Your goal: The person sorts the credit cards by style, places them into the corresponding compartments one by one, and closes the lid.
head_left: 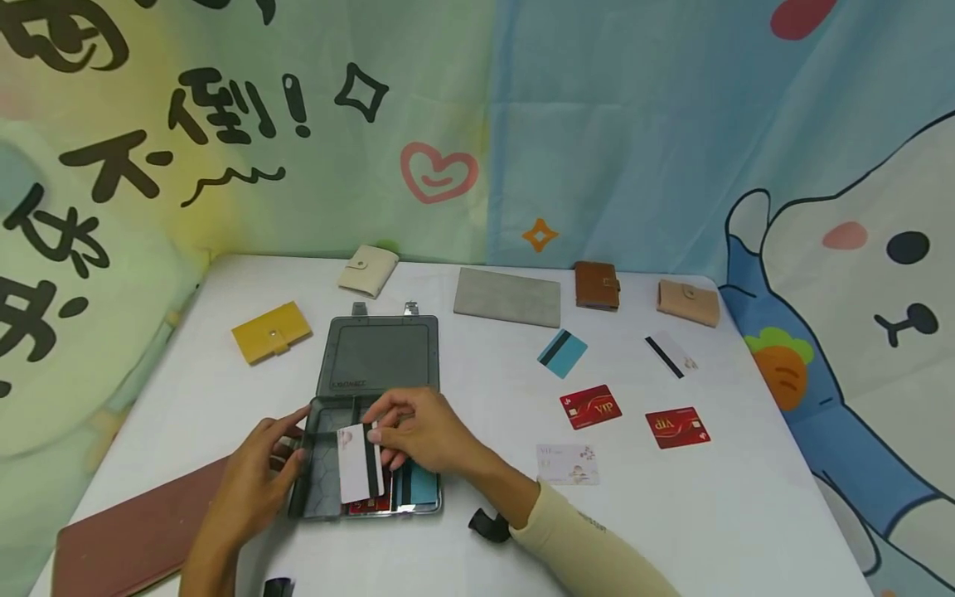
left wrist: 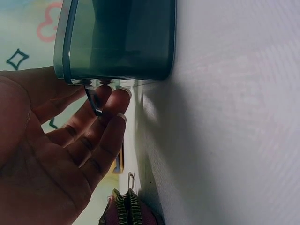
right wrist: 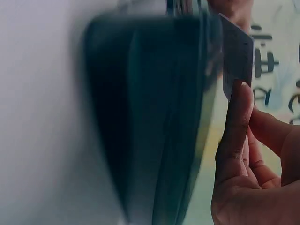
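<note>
A grey-green plastic storage box [head_left: 317,456] lies with its lid [head_left: 383,352] folded back. Over its compartments, my right hand [head_left: 425,431] pinches a white card [head_left: 352,464] with a black stripe between thumb and fingers. In the right wrist view the card [right wrist: 237,56] rises above the box wall [right wrist: 154,117]. Beneath it, a red card [head_left: 370,503] and a blue card [head_left: 423,485] lie inside the box. My left hand [head_left: 257,477] rests at the box's left side, its fingers [left wrist: 105,145] extended by the end wall in the left wrist view.
Right of the box lie a blue striped card [head_left: 563,353], red VIP cards [head_left: 591,406] [head_left: 677,428], and pale cards [head_left: 568,464] [head_left: 675,352]. Wallets in yellow [head_left: 272,332], cream [head_left: 369,270], grey [head_left: 507,297], brown [head_left: 596,285] and tan [head_left: 688,303] stand behind. A maroon case [head_left: 142,531] sits front left.
</note>
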A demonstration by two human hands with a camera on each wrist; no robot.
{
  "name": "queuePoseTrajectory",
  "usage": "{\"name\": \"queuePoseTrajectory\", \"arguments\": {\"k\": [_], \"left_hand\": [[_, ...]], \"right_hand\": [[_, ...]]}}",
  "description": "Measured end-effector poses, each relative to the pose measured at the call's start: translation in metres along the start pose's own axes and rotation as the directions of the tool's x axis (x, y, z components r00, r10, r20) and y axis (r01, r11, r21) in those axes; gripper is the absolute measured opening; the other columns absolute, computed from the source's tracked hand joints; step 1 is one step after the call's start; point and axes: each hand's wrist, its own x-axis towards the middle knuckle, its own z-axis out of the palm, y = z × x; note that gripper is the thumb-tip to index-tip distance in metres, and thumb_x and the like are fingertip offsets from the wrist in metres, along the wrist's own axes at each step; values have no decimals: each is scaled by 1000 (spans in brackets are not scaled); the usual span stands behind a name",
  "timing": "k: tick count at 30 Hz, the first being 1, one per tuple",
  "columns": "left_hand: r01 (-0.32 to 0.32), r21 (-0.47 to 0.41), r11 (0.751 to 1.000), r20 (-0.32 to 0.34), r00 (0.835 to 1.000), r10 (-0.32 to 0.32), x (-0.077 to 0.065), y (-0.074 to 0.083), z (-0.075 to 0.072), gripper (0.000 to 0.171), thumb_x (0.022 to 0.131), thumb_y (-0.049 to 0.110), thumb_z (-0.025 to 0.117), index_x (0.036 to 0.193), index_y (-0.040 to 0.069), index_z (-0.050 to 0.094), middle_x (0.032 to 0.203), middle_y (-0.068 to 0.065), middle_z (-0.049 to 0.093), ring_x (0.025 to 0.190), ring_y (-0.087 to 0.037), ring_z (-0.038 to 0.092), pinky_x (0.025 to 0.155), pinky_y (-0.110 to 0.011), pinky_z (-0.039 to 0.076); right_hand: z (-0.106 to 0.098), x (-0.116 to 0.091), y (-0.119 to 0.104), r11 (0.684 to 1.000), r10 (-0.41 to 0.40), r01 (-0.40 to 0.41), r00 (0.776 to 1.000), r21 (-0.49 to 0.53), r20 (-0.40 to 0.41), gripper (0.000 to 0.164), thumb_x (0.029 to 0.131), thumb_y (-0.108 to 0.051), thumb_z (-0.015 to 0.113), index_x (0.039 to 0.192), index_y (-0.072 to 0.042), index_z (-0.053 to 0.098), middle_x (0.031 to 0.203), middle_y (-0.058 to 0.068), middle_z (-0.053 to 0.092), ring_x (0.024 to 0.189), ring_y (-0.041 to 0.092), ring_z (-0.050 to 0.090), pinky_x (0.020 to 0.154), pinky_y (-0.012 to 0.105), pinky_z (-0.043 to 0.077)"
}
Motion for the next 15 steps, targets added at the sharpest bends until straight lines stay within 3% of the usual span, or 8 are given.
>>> {"name": "queuePoseTrajectory", "arguments": {"k": [4, 8, 15], "left_hand": [[4, -8, 1000, 9, 1000, -4, 1, 0, 0, 59, 90, -4, 66, 145, 10, 51, 110, -12, 59, 83, -19, 65, 66, -26, 55], [-4, -18, 1000, 5, 1000, 4, 1, -1, 0, 59, 89, -5, 66, 145, 9, 51, 109, -12, 59, 82, -18, 65, 65, -25, 55], [-20, -19, 1000, -9, 1000, 20, 1, 0, 0, 58, 89, -8, 65, 144, 8, 52, 107, -12, 59, 79, -17, 66, 64, -23, 55]], "right_hand": [[23, 8, 0, 1000, 26, -26, 1000, -5, 16, 17, 89, -6, 72, 105, -11, 70, 84, 3, 72, 59, 21, 71, 56, 45, 60], [35, 11, -3, 993, 76, -75, 997, -90, 13, 19, 89, -8, 74, 107, -11, 71, 81, -1, 73, 57, 20, 71, 53, 41, 59], [23, 11, -6, 984, 36, -34, 999, -172, 10, 25, 88, -12, 75, 112, -8, 68, 79, 0, 69, 55, 21, 70, 51, 39, 59]]}}
